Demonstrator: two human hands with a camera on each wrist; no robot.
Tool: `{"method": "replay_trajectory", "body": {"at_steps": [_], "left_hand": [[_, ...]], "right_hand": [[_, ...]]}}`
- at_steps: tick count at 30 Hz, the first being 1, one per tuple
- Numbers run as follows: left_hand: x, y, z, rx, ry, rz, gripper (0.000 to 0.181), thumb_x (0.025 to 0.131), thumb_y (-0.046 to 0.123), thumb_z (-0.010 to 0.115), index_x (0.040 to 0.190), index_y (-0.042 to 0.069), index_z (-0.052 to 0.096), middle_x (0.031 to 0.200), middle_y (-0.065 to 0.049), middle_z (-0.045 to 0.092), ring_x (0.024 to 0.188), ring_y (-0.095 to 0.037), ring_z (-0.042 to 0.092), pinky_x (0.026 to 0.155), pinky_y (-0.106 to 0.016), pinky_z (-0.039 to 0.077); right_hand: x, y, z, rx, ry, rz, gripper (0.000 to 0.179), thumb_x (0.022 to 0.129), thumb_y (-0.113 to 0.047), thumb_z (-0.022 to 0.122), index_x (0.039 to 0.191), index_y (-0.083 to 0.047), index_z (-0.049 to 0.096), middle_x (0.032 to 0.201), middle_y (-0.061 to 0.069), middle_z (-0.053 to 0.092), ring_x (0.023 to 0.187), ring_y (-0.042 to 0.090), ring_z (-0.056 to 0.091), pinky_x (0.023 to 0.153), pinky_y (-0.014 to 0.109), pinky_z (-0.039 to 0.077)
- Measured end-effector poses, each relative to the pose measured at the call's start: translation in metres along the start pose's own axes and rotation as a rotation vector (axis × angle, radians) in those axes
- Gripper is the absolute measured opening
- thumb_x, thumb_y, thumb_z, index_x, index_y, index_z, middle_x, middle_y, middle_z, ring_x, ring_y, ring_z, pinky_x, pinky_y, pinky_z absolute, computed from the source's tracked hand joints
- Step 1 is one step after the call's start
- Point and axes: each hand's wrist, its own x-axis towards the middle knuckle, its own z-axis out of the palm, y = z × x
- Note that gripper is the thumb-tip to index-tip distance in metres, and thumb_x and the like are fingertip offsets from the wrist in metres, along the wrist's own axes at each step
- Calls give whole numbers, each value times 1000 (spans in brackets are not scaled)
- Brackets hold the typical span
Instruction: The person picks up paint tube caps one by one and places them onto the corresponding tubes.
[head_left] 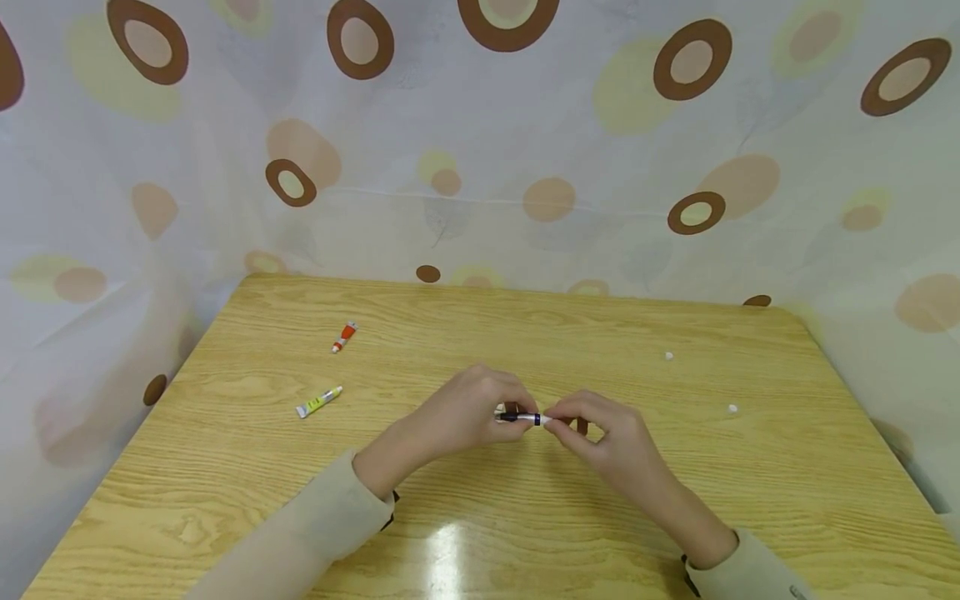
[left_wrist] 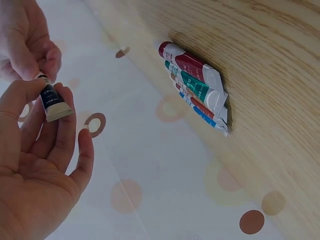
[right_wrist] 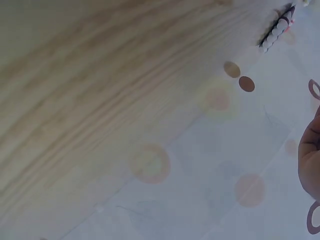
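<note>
Over the middle of the table, my left hand [head_left: 476,408] holds a small dark paint tube [head_left: 517,417] between thumb and fingers. The tube lies about level, its white cap end [head_left: 548,420] pointing right. My right hand [head_left: 611,433] pinches that end with thumb and fingertips. In the left wrist view, the flat crimped end of the navy tube [left_wrist: 52,102] shows beyond the left thumb, and the right fingers cover its other end. Only the edge of a hand [right_wrist: 310,165] enters the right wrist view.
A red paint tube [head_left: 345,337] and a yellow one [head_left: 319,402] lie apart on the table's left. Two small white pieces [head_left: 669,356], possibly caps, sit on the right. Several tubes [left_wrist: 195,85] lie side by side in the left wrist view. A patterned curtain [head_left: 480,167] borders the table.
</note>
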Motion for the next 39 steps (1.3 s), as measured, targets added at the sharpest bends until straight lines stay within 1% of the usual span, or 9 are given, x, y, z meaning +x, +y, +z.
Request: {"method": "replay_trajectory", "body": {"at_steps": [2, 4, 7, 14, 22, 26, 32, 34, 39], "left_hand": [[0, 0, 0, -7, 0, -2, 7, 93, 10, 75, 98, 9, 80, 94, -1, 78, 77, -4, 66, 70, -10, 50], [0, -1, 0, -14, -2, -9, 7, 93, 10, 75, 98, 9, 80, 94, -1, 78, 77, -4, 66, 71, -10, 50], [0, 0, 0, -17, -7, -28, 8, 94, 11, 75, 99, 9, 80, 95, 0, 78, 77, -4, 66, 70, -10, 49], [-1, 0, -1, -7, -20, -58, 8, 94, 13, 75, 99, 10, 80, 96, 0, 78, 76, -4, 64, 69, -10, 48], [-3, -1, 0, -45, -41, -55, 8, 95, 12, 74, 100, 10, 80, 97, -1, 78, 78, -4, 67, 71, -9, 50], [-3, -1, 1, -53, -42, -59, 8, 95, 12, 74, 100, 10, 80, 97, -1, 78, 78, -5, 67, 71, -9, 50], [-4, -1, 1, -58, -46, -67, 8, 95, 12, 74, 99, 10, 80, 96, 0, 78, 78, -4, 66, 71, -10, 50], [-4, -1, 1, -59, -53, -78, 8, 95, 12, 73, 99, 10, 80, 97, 0, 78, 79, -4, 66, 72, -10, 50], [-5, -3, 0, -72, -72, -109, 11, 96, 13, 72, 103, 11, 80, 99, 0, 78, 82, -5, 68, 73, -12, 52]], "right_hand": [[-1, 0, 0, 1, -13, 56, 4, 90, -7, 78, 92, -11, 79, 84, -4, 74, 69, 0, 55, 59, 13, 45], [-1, -1, -1, 0, -26, 103, 5, 91, -9, 77, 91, -13, 79, 82, -6, 72, 69, -1, 52, 56, 15, 44], [-2, 0, -1, 1, -42, 125, 12, 89, -4, 77, 91, -15, 79, 81, -8, 71, 70, -1, 51, 56, 17, 44], [-2, 3, -1, 13, -67, 52, 22, 84, 6, 78, 97, -12, 78, 88, -4, 74, 74, 2, 57, 65, 15, 49], [-2, 2, -1, 4, -64, 27, 29, 80, 8, 80, 98, -13, 74, 90, -4, 72, 76, 3, 59, 67, 14, 49], [-2, 1, -1, 15, -68, 23, 26, 82, 7, 80, 95, -14, 74, 88, -5, 71, 75, 3, 58, 67, 15, 49], [-3, 1, -1, -1, -95, 41, 14, 88, -2, 78, 95, -14, 76, 86, -8, 71, 75, 1, 57, 66, 18, 50], [-3, 1, -1, -14, -103, 31, 15, 87, -1, 79, 97, -13, 76, 88, -7, 71, 76, 2, 58, 66, 18, 51], [-3, 4, -1, -36, -87, -20, 31, 76, 6, 83, 102, -8, 74, 91, -3, 70, 78, 9, 60, 69, 14, 49]]}}
